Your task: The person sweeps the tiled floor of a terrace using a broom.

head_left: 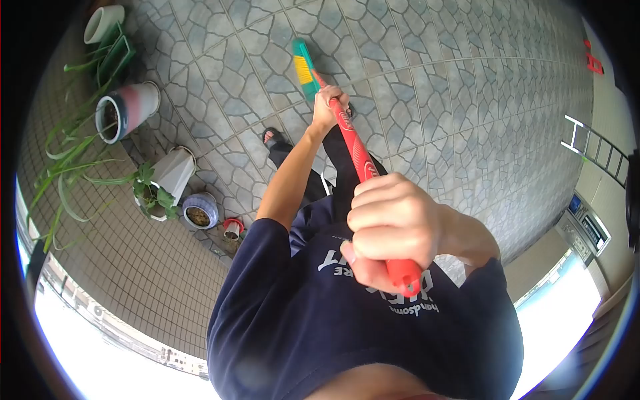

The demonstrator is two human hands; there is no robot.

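Two hands are working here, one left hand (331,105) at upper centre and one right hand (395,223) at mid-frame, and they're sharing exactly one broom (354,141)! Five pots are lining the left side: one white pot (109,22) is starting the row at upper left, then one striped pot (137,111), one angular white pot (177,175), one bluish pot (205,200), one small red-and-white pot (233,227). One green box-like object (119,55) is joining them. Two feet (269,137) are showing at upper centre, one partly hidden. One ladder (598,151) is standing at far right, and one red object (594,64) is appearing above it.
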